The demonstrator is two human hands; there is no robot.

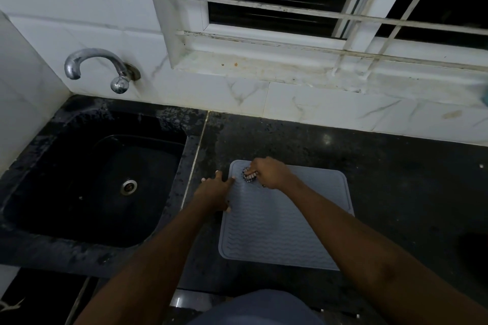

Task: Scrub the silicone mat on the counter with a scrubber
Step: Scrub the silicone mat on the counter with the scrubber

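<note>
A grey silicone mat (285,227) with wavy ridges lies flat on the black counter (396,179). My right hand (272,173) is closed around a small dark scrubber (248,176), which presses on the mat's far left corner. My left hand (215,192) rests flat with its fingers spread on the mat's left edge, partly on the counter. Most of the scrubber is hidden under my fingers.
A black sink (105,187) with a metal drain (129,185) is set into the counter on the left. A chrome tap (100,66) juts from the white tiled wall above it. A barred window (330,0) and its stained sill (264,66) are behind.
</note>
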